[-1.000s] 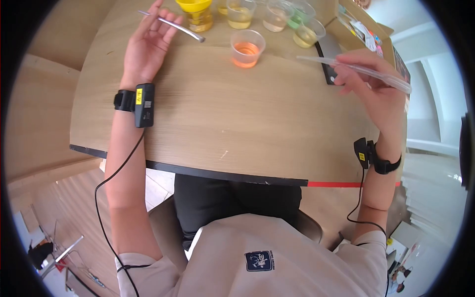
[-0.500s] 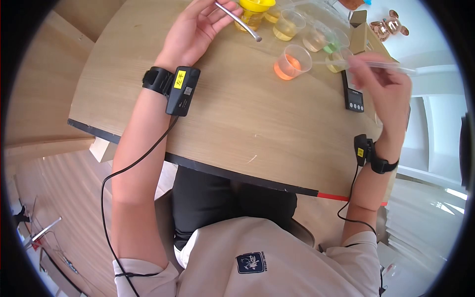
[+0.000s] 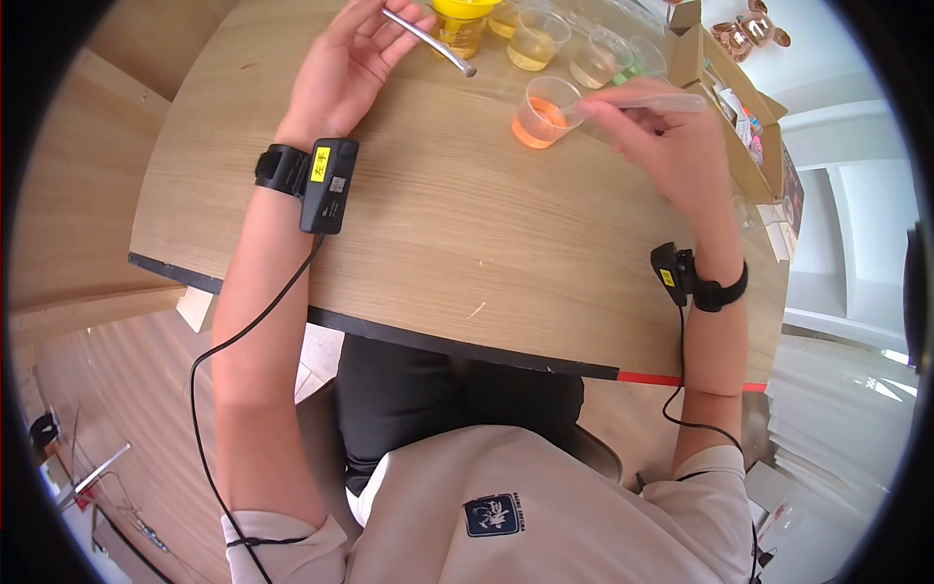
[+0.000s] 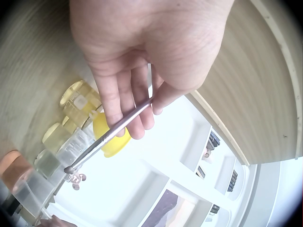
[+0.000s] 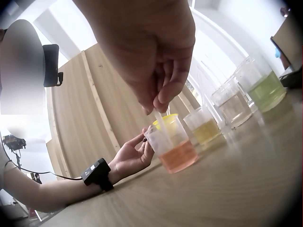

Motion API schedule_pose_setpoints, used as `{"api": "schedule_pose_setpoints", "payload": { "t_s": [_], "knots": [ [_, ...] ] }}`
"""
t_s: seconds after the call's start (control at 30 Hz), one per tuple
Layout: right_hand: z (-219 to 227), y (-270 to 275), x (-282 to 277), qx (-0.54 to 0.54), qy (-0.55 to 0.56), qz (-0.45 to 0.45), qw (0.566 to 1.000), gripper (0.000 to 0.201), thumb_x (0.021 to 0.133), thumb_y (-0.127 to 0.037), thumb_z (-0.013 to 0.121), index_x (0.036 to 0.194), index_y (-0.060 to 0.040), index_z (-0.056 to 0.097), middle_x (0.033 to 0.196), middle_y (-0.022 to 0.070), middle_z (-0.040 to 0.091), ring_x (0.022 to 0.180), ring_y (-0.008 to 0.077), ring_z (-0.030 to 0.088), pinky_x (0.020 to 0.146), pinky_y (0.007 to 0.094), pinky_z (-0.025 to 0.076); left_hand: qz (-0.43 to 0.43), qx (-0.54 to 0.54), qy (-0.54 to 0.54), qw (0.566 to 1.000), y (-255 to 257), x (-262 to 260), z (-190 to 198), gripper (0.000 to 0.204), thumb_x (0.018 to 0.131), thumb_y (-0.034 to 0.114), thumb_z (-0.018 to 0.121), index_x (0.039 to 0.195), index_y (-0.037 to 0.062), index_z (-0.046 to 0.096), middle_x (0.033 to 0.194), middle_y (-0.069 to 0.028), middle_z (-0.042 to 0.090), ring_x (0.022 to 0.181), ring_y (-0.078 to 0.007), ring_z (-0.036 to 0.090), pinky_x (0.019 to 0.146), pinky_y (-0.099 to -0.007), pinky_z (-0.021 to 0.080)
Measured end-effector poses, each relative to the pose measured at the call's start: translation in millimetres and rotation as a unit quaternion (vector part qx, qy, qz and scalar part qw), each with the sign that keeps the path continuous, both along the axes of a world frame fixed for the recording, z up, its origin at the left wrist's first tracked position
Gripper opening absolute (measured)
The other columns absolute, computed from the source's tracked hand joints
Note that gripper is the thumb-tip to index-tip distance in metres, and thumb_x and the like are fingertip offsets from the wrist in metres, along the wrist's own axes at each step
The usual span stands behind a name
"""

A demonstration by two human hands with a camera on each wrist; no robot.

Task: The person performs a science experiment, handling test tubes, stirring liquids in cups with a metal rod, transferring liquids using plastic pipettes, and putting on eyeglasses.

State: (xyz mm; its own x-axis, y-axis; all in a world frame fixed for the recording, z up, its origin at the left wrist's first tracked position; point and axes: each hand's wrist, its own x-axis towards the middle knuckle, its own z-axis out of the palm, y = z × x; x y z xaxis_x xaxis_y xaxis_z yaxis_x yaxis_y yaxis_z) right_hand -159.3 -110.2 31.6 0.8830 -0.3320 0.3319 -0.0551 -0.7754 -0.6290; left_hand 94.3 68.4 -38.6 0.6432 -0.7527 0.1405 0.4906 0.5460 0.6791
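My left hand (image 3: 342,78) pinches a thin metal rod (image 3: 428,41) with a small rounded, dark end, its palm turned up over the table. In the left wrist view the rod (image 4: 111,132) lies slanted across the fingers. My right hand (image 3: 676,151) pinches a clear plastic dropper (image 3: 671,101) between thumb and fingers. The dropper's narrow end reaches down into a clear cup of orange liquid (image 3: 538,131), which stands upright on the table. From the right wrist, this cup (image 5: 177,158) shows right under my fingertips.
Behind the orange cup stand cups of pale yellow (image 3: 531,54), nearly colourless (image 3: 593,68) and green liquid (image 3: 637,66). A yellow funnel (image 3: 467,8) sits over a vessel of yellow liquid (image 3: 459,39). An opened cardboard box (image 3: 772,161) with small items lies at the right edge.
My right hand has moved left, bringing the dropper from beside the orange cup into it. The left hand keeps its hold on the metal rod. The head view has also shifted.
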Motion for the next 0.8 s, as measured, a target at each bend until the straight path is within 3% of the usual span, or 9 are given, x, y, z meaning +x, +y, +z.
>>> {"api": "schedule_pose_setpoints", "payload": {
  "t_s": [0.1,0.33,0.4,0.43,0.5,0.57,0.8],
  "knots": [
    [19.2,0.4,-6.4,0.002,-0.008,-0.072,0.997,0.013,0.088,-0.016,0.078,0.096,-0.0052,0.079,0.072,-0.0018,0.067,0.059,0.0029,0.054,0.054,0.0183,0.041,0.003,-0.003,0.006,1.0,0.0,0.9,-1.1,0.036,0.105,0.018,0.053,0.137,0.0035,0.047,0.104,-0.0054,0.061,0.104,-0.0197,0.065,0.1,-0.0362,0.056],
    [69.8,-22.4,-46.4,0.04,-0.031,-0.074,0.996,0.012,0.09,-0.013,0.076,0.098,-0.0043,0.078,0.072,-0.0017,0.066,0.06,0.0024,0.053,0.055,0.0184,0.041,0.006,-0.002,0.005,1.0,0.7,0.5,-1.7,0.036,0.105,0.018,0.053,0.137,0.0037,0.047,0.105,-0.006,0.062,0.103,-0.0199,0.065,0.1,-0.0366,0.056],
    [85.8,-29.2,-62.7,0.028,0.166,-0.093,0.981,0.012,0.09,-0.013,0.075,0.097,-0.0034,0.077,0.073,-0.0019,0.066,0.059,0.0036,0.054,0.055,0.0195,0.041,0.005,0.001,-0.001,1.0,0.4,-1.3,-0.9,0.036,0.105,0.018,0.053,0.138,0.0038,0.047,0.105,-0.0059,0.062,0.102,-0.0199,0.065,0.1,-0.0364,0.056],
    [83.8,-30.9,-65.1,0.036,0.2,-0.044,0.978,0.012,0.09,-0.014,0.075,0.094,-0.0031,0.075,0.072,-0.0015,0.067,0.06,0.0044,0.056,0.054,0.0205,0.042,0.009,-0.003,-0.004,1.0,0.4,-2.4,-0.2,0.037,0.105,0.018,0.054,0.138,0.004,0.047,0.105,-0.0053,0.062,0.102,-0.0194,0.065,0.1,-0.0359,0.056],
    [79.7,-30.0,-64.9,0.036,0.243,-0.029,0.969,0.012,0.09,-0.015,0.075,0.092,-0.003,0.075,0.071,-0.0013,0.067,0.06,0.0049,0.058,0.054,0.0207,0.043,0.003,-0.008,-0.008,1.0,0.5,3.6,-4.4,0.038,0.104,0.017,0.054,0.139,0.0042,0.047,0.104,-0.0047,0.062,0.101,-0.0189,0.065,0.099,-0.0355,0.056],
    [77.6,-27.5,-59.6,0.045,0.312,-0.008,0.949,0.014,0.09,-0.017,0.075,0.088,-0.0026,0.073,0.069,-0.0004,0.066,0.062,0.0058,0.061,0.055,0.0211,0.046,-0.011,-0.034,-0.017,0.999,1.4,17.4,-14.6,0.045,0.103,0.008,0.053,0.144,-0.0053,0.041,0.109,-0.0103,0.062,0.108,-0.0215,0.064,0.113,-0.0412,0.049],
    [59.4,-35.6,-60.0,0.049,0.304,0.068,0.949,0.017,0.088,-0.019,0.077,0.088,-0.0024,0.074,0.064,-0.0005,0.063,0.06,0.0038,0.059,0.054,0.0208,0.045,0.019,-0.012,-0.012,1.0,1.8,18.7,-12.7,0.045,0.103,0.005,0.053,0.144,-0.0073,0.04,0.11,-0.0116,0.061,0.109,-0.0208,0.062,0.115,-0.0399,0.047]
  ]
}}
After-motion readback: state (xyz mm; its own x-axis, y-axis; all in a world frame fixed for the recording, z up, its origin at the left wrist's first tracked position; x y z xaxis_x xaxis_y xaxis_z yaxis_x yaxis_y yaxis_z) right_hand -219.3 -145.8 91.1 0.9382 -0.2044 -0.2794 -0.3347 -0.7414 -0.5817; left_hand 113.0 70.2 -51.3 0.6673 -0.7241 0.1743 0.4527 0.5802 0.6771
